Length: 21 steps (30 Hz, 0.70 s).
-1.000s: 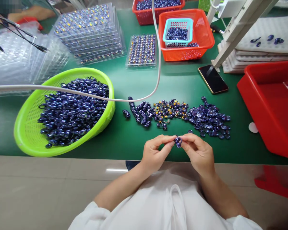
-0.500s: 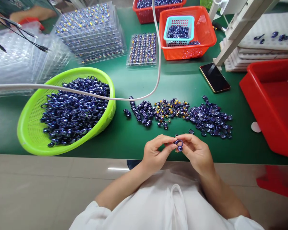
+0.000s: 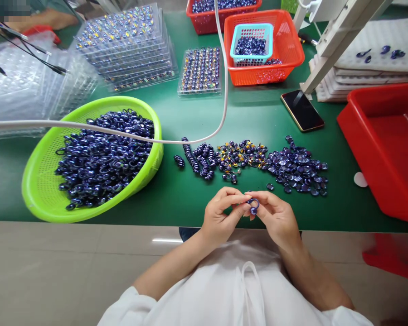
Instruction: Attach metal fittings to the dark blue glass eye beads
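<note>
Near the table's front edge, my left hand [image 3: 224, 213] and my right hand [image 3: 277, 217] meet fingertip to fingertip. Between them they pinch a shiny dark blue ring [image 3: 254, 210] with a round bead-like part facing down. The fingers cover part of it. Just beyond my hands lie a heap of flat dark blue oval pieces [image 3: 297, 170], a pile of dark pieces with gold-coloured bits [image 3: 241, 155], and rows of dark rings [image 3: 204, 158] lined up in curved strings. One loose oval piece [image 3: 269, 186] rests close to my right hand.
A green basket [image 3: 29, 181] full of dark rings stands left. Behind are stacked clear trays [image 3: 139, 68], one filled tray [image 3: 200, 72], and an orange basket [image 3: 282, 74] holding a turquoise one [image 3: 235, 56]. A phone [image 3: 302, 110], a red bin [image 3: 367, 149] and a hanging white cable [image 3: 225, 90] are around.
The ring has turned slightly between my fingertips, and its round part now points more downward. Both hands stay in nearly the same place. The whole view has shifted a little.
</note>
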Each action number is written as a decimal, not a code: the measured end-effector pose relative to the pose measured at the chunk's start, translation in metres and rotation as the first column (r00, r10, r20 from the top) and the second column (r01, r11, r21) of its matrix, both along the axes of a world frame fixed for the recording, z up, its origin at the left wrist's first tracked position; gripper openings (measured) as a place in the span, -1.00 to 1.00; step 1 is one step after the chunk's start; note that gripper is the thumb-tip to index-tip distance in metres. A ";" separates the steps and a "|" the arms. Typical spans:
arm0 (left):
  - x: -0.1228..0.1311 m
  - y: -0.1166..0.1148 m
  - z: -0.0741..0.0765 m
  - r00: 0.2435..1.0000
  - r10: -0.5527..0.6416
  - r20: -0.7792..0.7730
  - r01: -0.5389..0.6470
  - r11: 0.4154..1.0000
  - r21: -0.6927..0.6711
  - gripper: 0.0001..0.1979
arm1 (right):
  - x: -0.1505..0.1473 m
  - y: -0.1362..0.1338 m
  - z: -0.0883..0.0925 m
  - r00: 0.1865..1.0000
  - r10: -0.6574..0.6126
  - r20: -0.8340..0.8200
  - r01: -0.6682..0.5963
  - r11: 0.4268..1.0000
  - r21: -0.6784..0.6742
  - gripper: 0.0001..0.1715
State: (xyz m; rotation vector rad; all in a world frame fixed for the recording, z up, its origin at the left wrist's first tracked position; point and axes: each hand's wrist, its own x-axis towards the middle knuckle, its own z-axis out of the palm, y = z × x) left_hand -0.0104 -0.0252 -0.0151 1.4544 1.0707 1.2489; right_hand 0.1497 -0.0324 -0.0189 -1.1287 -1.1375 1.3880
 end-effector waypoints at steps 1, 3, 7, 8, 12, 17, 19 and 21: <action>-0.001 0.000 0.001 1.000 -0.007 -0.004 0.007 1.000 0.005 -0.88 | 0.001 0.000 0.001 0.999 -0.004 0.038 0.003 1.000 0.020 -0.80; -0.003 0.001 0.005 0.999 -0.024 -0.037 0.025 0.999 0.030 -0.84 | 0.005 0.000 0.002 0.986 -0.018 0.166 0.005 0.997 0.083 -0.81; -0.006 0.002 0.013 0.987 -0.017 -0.161 0.034 0.995 0.098 -0.61 | 0.013 0.003 0.003 0.856 -0.136 0.499 -0.025 0.952 0.304 -0.83; -0.005 0.002 0.015 0.981 -0.018 -0.191 0.038 0.994 0.104 -0.60 | 0.015 0.004 0.004 0.819 -0.163 0.550 -0.057 0.931 0.361 -0.81; -0.002 0.002 0.017 0.980 -0.035 -0.197 0.036 0.999 0.000 -0.85 | 0.015 0.008 0.006 0.741 -0.252 0.622 -0.176 0.821 0.542 -0.71; -0.002 0.006 0.015 0.989 -0.033 0.143 0.096 0.878 -0.468 -0.81 | 0.012 0.007 0.008 0.724 -0.309 0.617 -0.185 0.774 0.606 -0.65; -0.004 0.009 0.012 0.958 -0.016 0.285 0.184 0.796 -0.576 -0.76 | 0.012 0.006 0.008 0.736 -0.283 0.615 -0.189 0.786 0.588 -0.68; -0.005 0.011 0.010 0.931 0.002 0.365 0.239 0.752 -0.614 -0.74 | 0.013 0.006 0.006 0.742 -0.254 0.621 -0.209 0.793 0.573 -0.71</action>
